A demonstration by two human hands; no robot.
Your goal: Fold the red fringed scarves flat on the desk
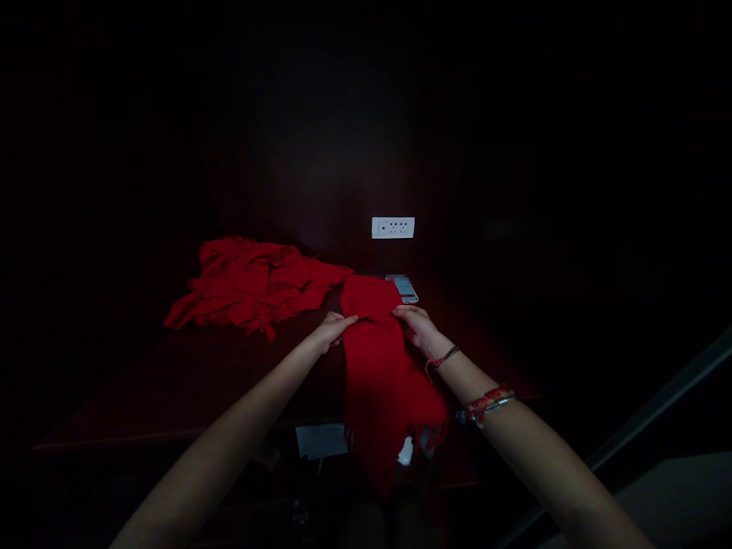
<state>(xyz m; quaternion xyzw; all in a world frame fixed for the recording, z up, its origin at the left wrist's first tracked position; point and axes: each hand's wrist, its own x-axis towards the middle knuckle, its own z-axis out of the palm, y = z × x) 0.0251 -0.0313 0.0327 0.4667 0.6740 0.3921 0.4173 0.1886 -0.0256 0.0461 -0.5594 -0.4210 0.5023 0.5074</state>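
A red fringed scarf (pixel 373 366) is stretched between my two hands, its far end on the desk and its fringed ends hanging over the front edge. My left hand (pixel 332 331) pinches its left side, thumb on top and fingers partly hidden beneath. On the opposite side my right hand (pixel 416 323) grips the cloth in the same way, with bracelets on that wrist and forearm. To the left lies a crumpled heap of red cloth (pixel 252 282) with fringe showing along its lower side.
Dark reddish wood forms the desk (pixel 171 396). A phone (pixel 407 290) with a lit screen lies just behind my right hand. The back wall carries a white socket plate (pixel 393 228). Below the front edge, a pale sheet (pixel 322 441) shows. The surroundings are very dark.
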